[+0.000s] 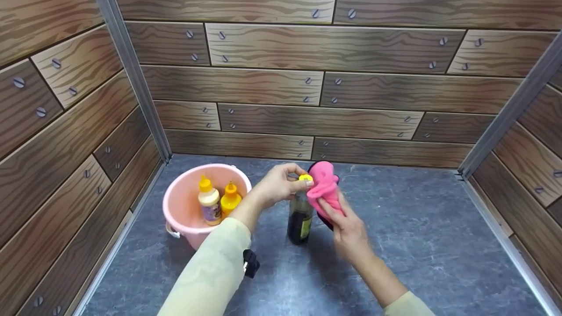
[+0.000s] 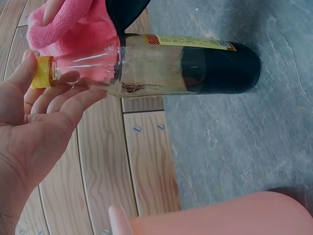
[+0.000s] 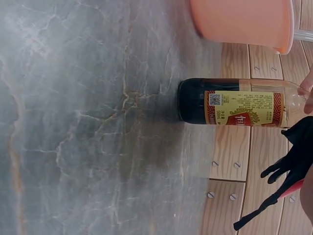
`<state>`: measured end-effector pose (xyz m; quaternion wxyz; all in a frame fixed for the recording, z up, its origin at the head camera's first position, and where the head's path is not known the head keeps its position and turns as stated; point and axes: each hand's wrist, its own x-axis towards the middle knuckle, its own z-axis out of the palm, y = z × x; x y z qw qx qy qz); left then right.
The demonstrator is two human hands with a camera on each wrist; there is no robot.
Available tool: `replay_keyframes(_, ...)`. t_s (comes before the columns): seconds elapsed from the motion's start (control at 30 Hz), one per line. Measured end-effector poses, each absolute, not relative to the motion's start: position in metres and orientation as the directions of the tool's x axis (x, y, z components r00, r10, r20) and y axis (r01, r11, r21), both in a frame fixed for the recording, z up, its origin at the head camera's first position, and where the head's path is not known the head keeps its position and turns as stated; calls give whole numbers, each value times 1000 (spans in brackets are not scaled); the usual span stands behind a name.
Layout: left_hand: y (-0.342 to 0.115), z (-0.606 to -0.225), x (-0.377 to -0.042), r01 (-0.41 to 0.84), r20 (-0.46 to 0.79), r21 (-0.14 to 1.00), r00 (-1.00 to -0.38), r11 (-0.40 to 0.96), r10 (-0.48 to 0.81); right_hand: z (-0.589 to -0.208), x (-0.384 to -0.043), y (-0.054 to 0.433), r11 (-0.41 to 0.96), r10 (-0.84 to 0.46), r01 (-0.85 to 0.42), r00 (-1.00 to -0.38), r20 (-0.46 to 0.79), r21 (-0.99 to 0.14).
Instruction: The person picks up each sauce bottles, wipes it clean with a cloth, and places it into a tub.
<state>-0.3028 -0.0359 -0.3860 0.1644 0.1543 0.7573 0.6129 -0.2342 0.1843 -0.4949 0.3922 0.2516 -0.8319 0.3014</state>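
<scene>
A glass bottle (image 1: 299,224) with dark liquid in its lower part and a yellow label stands upright on the grey surface. Its yellow cap (image 2: 43,72) is pinched between the thumb and fingers of my left hand (image 1: 274,188); the other fingers lie along the bottle's neck in the left wrist view. My right hand (image 1: 351,230) grips a bunched pink cloth (image 1: 324,186), fuzzy on one side and black on the other. That cloth is up against the bottle's neck and shoulder. In the right wrist view the cloth's black side (image 3: 293,154) hangs in folds below the bottle's label (image 3: 247,107).
Left of the bottle stands a pink bucket (image 1: 178,199) with a white handle. Inside are a cream squeeze bottle (image 1: 210,204) with a yellow cap and a yellow one (image 1: 230,199). Wood-patterned walls (image 1: 263,85) enclose the grey surface (image 1: 417,237) at the back and sides.
</scene>
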Motion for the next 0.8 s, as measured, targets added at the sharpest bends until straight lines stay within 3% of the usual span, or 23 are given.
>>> replay_keyframes(0.23, -35, -388, -305, 25, -46, 989, -890, 149, 454, -490, -240, 181, 664, -268, -698, -558, 785, -269)
replay_keyframes(0.8, -36, -387, -302, 23, -46, 989, -894, 149, 446, -480, -240, 172, 672, -315, -679, -623, 716, -295)
